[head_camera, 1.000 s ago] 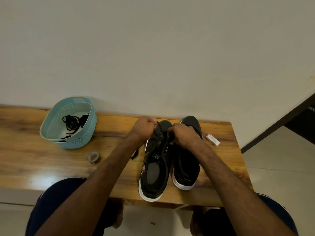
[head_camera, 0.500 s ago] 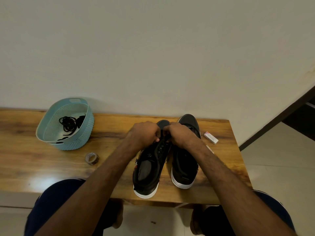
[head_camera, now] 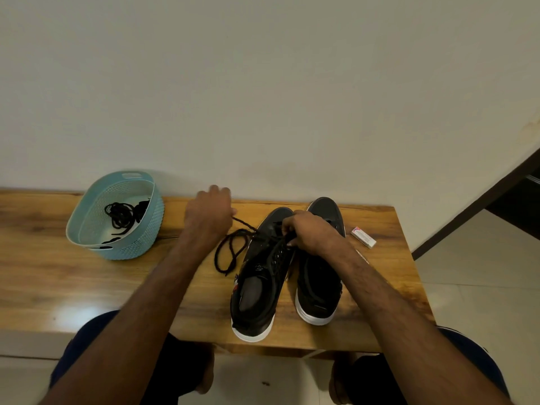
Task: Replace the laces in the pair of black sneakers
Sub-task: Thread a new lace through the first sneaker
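Sneakers: black pair with white soles, side by side on the wooden table (head_camera: 58, 273), toes toward the wall; left sneaker (head_camera: 254, 299) leans a little, right sneaker (head_camera: 318, 290) just beside it.
Lace: black lace (head_camera: 244, 223) leaves the left sneaker's front eyelets and loops on the tabletop.
Left hand (head_camera: 209, 211): fingers curled, pinching the lace.
Right hand (head_camera: 309, 232): fingers curled, gripping the left sneaker's upper at the eyelets.
Basket: pale blue basket (head_camera: 146, 232), far left, holds tangled black laces (head_camera: 121, 214).
Box: small white box (head_camera: 363, 237), right of the sneakers.
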The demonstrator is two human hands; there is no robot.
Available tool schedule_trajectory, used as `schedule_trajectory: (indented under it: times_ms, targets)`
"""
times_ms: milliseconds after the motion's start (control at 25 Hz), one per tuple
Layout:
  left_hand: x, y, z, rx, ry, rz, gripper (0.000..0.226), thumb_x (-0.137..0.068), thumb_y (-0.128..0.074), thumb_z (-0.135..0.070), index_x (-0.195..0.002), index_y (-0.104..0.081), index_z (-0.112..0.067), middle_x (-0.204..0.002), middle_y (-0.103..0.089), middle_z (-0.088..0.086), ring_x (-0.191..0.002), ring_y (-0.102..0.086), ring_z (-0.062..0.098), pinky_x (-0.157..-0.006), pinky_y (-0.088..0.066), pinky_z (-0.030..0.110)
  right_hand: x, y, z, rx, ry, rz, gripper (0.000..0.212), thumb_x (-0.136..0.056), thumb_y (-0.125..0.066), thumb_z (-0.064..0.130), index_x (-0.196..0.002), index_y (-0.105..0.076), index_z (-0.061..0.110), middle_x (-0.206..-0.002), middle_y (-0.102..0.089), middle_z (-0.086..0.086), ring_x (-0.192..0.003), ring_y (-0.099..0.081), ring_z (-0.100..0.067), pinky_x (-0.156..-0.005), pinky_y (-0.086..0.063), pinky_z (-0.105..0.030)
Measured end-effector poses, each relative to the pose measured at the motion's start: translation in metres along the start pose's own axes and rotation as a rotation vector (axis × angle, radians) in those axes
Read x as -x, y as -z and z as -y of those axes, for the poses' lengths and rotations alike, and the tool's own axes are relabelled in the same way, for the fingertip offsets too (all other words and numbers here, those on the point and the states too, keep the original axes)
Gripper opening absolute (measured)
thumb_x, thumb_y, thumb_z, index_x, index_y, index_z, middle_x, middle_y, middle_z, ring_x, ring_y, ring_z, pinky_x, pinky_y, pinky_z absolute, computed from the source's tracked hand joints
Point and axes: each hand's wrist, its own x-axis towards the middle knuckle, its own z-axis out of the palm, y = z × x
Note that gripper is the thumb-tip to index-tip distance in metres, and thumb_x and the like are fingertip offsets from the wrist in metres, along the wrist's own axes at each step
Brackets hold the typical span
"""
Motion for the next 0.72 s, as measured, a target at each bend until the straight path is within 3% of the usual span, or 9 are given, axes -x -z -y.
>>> schedule_trajectory:
  times_ms: [80, 200, 360, 440, 560, 640, 720]
  targets:
    - [0.006, -0.012, -0.023, 0.196, -0.190, 0.134, 0.035, -0.097, -0.057, -0.035, -0.129, -0.057, -0.021, -0.127, -0.060, 0.002, -0.113, -0.058, 0.022, -0.087, -0.050, 0.038, -0.001, 0.000, 0.003, 0.025, 0.002, -0.003, 0.024, -0.086, -0.073, 0.016, -0.109, -0.066, 0.018, -0.117, -0.058, -0.005, -0.104, -0.060, -0.027, -0.082, -0.047, -0.033]
    - [0.009, -0.022, -0.049, 0.075, -0.305, 0.327, 0.028, -0.093, -0.062, -0.036, -0.120, -0.064, -0.027, -0.117, -0.065, -0.001, -0.108, -0.061, 0.022, -0.081, -0.047, 0.034, -0.002, -0.001, 0.004, 0.054, 0.005, -0.015, 0.024, -0.086, -0.071, 0.017, -0.110, -0.066, 0.019, -0.116, -0.058, -0.007, -0.103, -0.062, -0.030, -0.080, -0.048, -0.036]
    - [0.008, -0.014, -0.047, 0.036, -0.273, 0.231, 0.009, -0.091, -0.060, -0.021, -0.091, -0.067, -0.027, -0.101, -0.067, -0.005, -0.098, -0.062, 0.019, -0.072, -0.041, 0.030, 0.000, 0.001, 0.001, 0.034, -0.003, 0.000, 0.023, -0.087, -0.073, 0.020, -0.109, -0.066, 0.019, -0.116, -0.057, -0.006, -0.104, -0.060, -0.028, -0.083, -0.051, -0.038]
    - [0.004, -0.004, -0.031, -0.011, -0.163, 0.056, 0.011, -0.092, -0.058, -0.017, -0.093, -0.066, -0.024, -0.102, -0.066, -0.001, -0.094, -0.062, 0.021, -0.075, -0.046, 0.033, 0.001, 0.003, 0.001, 0.037, -0.007, 0.007, 0.024, -0.086, -0.075, 0.022, -0.108, -0.066, 0.019, -0.117, -0.057, -0.006, -0.105, -0.059, -0.027, -0.085, -0.051, -0.037]
    - [-0.009, 0.016, 0.020, -0.121, 0.195, -0.155, 0.015, -0.091, -0.058, -0.011, -0.104, -0.066, -0.013, -0.105, -0.063, 0.011, -0.094, -0.064, 0.031, -0.073, -0.046, 0.038, 0.003, 0.005, 0.002, 0.046, -0.001, 0.005, 0.024, -0.086, -0.075, 0.022, -0.108, -0.067, 0.019, -0.116, -0.057, -0.005, -0.105, -0.058, -0.024, -0.084, -0.044, -0.033]
    - [-0.014, 0.023, 0.055, -0.128, 0.415, -0.098, 0.021, -0.092, -0.057, -0.009, -0.111, -0.065, -0.008, -0.112, -0.063, 0.016, -0.103, -0.064, 0.038, -0.081, -0.049, 0.041, 0.004, 0.006, 0.003, 0.038, -0.002, 0.006, 0.023, -0.086, -0.075, 0.022, -0.107, -0.067, 0.019, -0.115, -0.057, -0.004, -0.105, -0.057, -0.023, -0.083, -0.039, -0.030]
    - [-0.015, 0.017, 0.065, -0.105, 0.385, 0.028, 0.025, -0.093, -0.058, -0.016, -0.117, -0.064, -0.010, -0.119, -0.063, 0.016, -0.110, -0.061, 0.036, -0.088, -0.049, 0.044, 0.005, 0.006, 0.003, 0.049, 0.003, 0.001, 0.022, -0.087, -0.074, 0.022, -0.108, -0.067, 0.018, -0.116, -0.058, -0.004, -0.106, -0.058, -0.023, -0.084, -0.039, -0.030]
